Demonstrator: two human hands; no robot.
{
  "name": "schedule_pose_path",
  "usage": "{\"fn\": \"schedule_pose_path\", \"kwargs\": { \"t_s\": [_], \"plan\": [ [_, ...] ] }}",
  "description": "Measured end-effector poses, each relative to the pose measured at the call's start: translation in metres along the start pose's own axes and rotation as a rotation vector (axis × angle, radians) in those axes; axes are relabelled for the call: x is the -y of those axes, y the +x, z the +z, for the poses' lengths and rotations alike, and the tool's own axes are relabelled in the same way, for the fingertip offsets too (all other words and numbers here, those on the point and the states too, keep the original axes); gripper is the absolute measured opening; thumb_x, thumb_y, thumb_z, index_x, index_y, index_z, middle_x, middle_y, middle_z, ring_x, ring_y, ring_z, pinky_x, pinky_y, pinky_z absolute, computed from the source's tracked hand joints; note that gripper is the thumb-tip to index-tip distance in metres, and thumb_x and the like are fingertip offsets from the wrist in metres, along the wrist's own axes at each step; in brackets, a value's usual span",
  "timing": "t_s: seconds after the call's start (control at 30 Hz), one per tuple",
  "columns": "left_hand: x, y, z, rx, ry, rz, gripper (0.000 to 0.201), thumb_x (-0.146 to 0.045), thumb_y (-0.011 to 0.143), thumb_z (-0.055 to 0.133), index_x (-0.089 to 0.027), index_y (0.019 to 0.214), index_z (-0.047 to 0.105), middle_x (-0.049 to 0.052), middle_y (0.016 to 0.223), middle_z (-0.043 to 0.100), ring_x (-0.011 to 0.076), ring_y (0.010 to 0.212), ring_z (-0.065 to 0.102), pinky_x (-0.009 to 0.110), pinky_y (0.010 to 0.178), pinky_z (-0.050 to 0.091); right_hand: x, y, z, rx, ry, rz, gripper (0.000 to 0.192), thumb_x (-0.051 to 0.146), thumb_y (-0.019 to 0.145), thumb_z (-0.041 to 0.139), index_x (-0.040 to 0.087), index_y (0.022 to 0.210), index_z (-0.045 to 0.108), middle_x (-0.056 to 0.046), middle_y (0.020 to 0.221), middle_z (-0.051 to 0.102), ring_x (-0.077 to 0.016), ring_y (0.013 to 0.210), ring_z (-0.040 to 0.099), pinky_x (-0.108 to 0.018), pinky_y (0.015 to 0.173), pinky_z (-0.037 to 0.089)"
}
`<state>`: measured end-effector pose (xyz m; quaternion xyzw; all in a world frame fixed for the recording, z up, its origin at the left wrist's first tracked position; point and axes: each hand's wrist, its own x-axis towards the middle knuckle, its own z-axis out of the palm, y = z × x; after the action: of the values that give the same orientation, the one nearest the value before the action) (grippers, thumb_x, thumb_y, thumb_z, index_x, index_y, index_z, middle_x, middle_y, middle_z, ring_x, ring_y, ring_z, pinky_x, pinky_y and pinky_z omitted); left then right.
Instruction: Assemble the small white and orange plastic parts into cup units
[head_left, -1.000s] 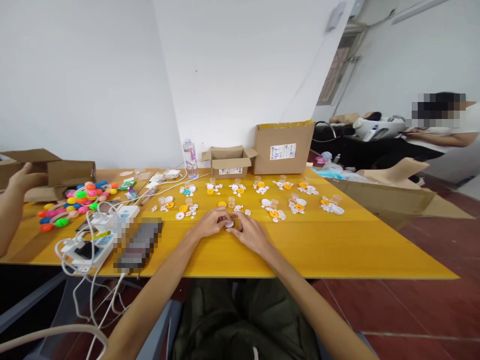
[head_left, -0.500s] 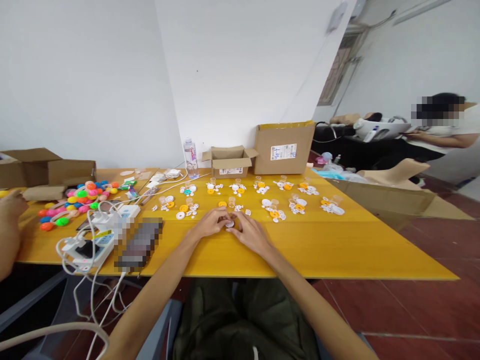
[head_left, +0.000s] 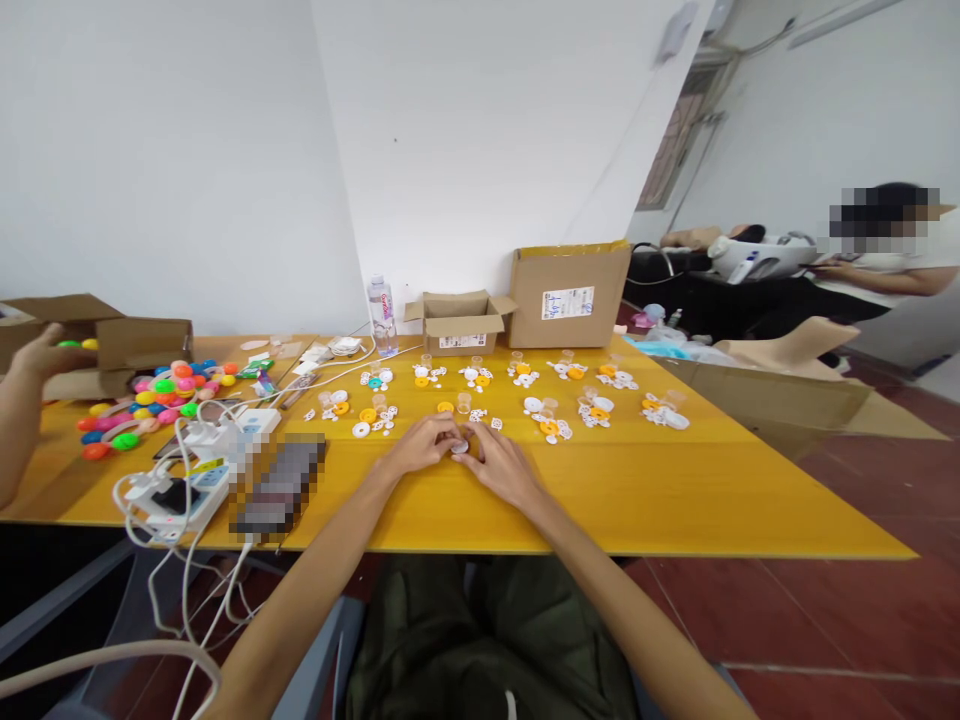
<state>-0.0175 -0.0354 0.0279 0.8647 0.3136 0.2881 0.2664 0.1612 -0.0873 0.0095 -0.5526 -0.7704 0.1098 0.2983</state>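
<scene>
Close together over the yellow table, my left hand and my right hand pinch a small round whitish disc between their fingertips. The fingers cover part of it, so its exact kind does not show. Just beyond the hands lie a yellow round part, a small clear cup and small white pieces with dark holes. More such sets of white and yellow parts are spread to both sides and behind.
A power strip with cables and a phone lie at my left. Colourful beaded rings and another person's hand are farther left. Behind stand a water bottle, a small open carton and a larger box.
Both my hands stay in place with the disc. At far left, the other person's hand has moved up toward the open carton, with green and yellow beads now showing by it.
</scene>
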Motion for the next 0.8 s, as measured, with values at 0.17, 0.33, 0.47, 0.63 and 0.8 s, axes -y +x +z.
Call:
{"fn": "schedule_pose_path", "kwargs": {
  "t_s": [0.17,0.33,0.47,0.63,0.8],
  "plan": [
    [-0.0013,-0.0007,-0.0012,0.004,-0.005,-0.005,0.016,-0.018,0.088,0.055,-0.018,0.077,0.068,0.003,0.080,0.065,0.0160,0.075,0.057,0.028,0.076,0.047,-0.0001,0.0006,0.0002,0.012,0.014,-0.051,0.035,0.028,0.088,0.063,0.030,0.123,0.060,-0.005,0.117,0.069,-0.0235,0.100,0.065,-0.032,0.081,0.047],
    [-0.0010,-0.0006,-0.0011,0.008,-0.002,0.000,0.017,-0.019,0.088,0.054,-0.018,0.076,0.067,0.003,0.080,0.065,0.0157,0.075,0.057,0.028,0.076,0.046,-0.0012,0.0012,0.0001,0.015,0.015,0.008,0.030,0.028,0.087,0.064,0.027,0.118,0.062,-0.005,0.111,0.070,-0.0236,0.100,0.066,-0.032,0.082,0.048],
    [-0.0007,-0.0005,-0.0010,0.012,0.006,-0.014,0.016,-0.019,0.088,0.055,-0.018,0.076,0.067,0.002,0.080,0.065,0.0154,0.074,0.057,0.027,0.075,0.046,-0.0006,0.0015,0.0001,0.003,0.013,0.012,0.032,0.028,0.087,0.065,0.027,0.118,0.062,-0.006,0.114,0.070,-0.0242,0.101,0.066,-0.032,0.081,0.048],
    [-0.0015,-0.0010,-0.0018,0.003,0.005,-0.005,0.016,-0.018,0.087,0.055,-0.018,0.075,0.066,0.003,0.080,0.064,0.0160,0.076,0.057,0.027,0.075,0.046,-0.0015,0.0018,0.0010,0.018,0.038,-0.047,0.036,0.024,0.087,0.063,0.030,0.123,0.061,-0.005,0.118,0.069,-0.0235,0.102,0.066,-0.032,0.081,0.048],
    [-0.0027,-0.0004,-0.0021,0.002,-0.010,-0.008,0.016,-0.017,0.087,0.056,-0.018,0.074,0.065,0.003,0.079,0.064,0.0161,0.075,0.057,0.028,0.075,0.046,-0.0030,0.0021,0.0016,-0.006,0.048,-0.037,0.030,0.028,0.087,0.064,0.028,0.117,0.063,-0.004,0.111,0.070,-0.0225,0.099,0.065,-0.031,0.081,0.047]
  ]
}}
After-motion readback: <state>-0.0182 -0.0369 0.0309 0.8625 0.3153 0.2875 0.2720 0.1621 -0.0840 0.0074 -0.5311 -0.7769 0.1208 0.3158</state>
